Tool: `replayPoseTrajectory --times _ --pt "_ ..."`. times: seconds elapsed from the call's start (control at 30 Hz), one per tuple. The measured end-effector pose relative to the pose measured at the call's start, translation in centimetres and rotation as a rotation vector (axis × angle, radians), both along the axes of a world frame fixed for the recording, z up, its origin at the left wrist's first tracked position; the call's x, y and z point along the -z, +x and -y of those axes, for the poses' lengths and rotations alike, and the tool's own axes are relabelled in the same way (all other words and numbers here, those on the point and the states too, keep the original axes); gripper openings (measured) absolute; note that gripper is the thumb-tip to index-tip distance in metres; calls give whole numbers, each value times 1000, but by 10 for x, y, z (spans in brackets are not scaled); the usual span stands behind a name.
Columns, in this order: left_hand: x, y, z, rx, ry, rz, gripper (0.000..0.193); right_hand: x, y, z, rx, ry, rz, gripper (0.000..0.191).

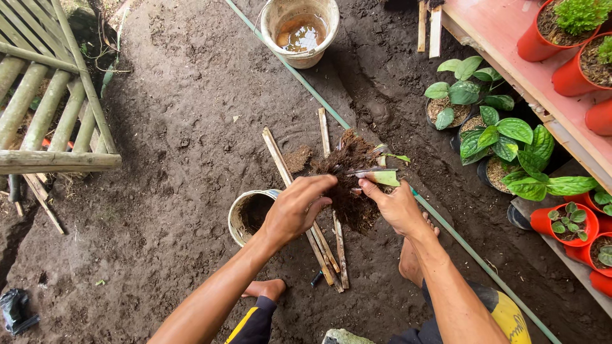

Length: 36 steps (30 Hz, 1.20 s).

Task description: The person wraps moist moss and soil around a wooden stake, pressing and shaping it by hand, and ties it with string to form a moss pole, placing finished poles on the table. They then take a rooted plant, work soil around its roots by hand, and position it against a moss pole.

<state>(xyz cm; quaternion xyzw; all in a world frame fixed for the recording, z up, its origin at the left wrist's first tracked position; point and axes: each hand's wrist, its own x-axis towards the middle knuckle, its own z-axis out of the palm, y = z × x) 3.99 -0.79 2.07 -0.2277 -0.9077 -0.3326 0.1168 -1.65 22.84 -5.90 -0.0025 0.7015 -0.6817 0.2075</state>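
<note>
Head view: both hands are working over a dark fibrous root clump [349, 185] held low over the dirt floor [178, 127]. Left hand [296, 207] is gripping the clump's left edge, fingers curled closed onto the fibres; right hand [396, 207] is pinching closed on a pale green stem piece [381, 176] at the clump's top right, thumb pressing against it. Stem's long axis is running roughly left-right, lying just above and forward of the right hand, so the right hand is nearer it; the clump is sitting between both hands, touching both. Small empty pot [242, 220] is standing just left of the left hand, near its wrist. Bamboo sticks [299, 210] are lying under the hands, running away from the person. Bucket of brown water [301, 30] is well apart, up top. Potted leafy plants [503, 137] are sitting right, beside the red shelf [510, 38]. Green hose [306, 83] is crossing diagonally.
</note>
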Motion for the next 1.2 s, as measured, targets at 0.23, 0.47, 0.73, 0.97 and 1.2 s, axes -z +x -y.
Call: replayPoseTrajectory --times 0.23,0.47,0.73,0.97,1.2 --pt "19 16 13 -403 41 310 38 3 -4 -5 84 33 18 29" --pt "35 29 5 -369 30 295 31 -2 -4 -3 84 -1 59 31" --pt "36 27 0 -446 85 482 47 9 -5 -6 96 -36 112 35" --pt "68 -11 15 -466 621 1020 73 18 -7 -10 36 -142 240 47" --pt "104 -31 27 -419 888 1210 64 16 -5 -12 -11 -261 299 48"
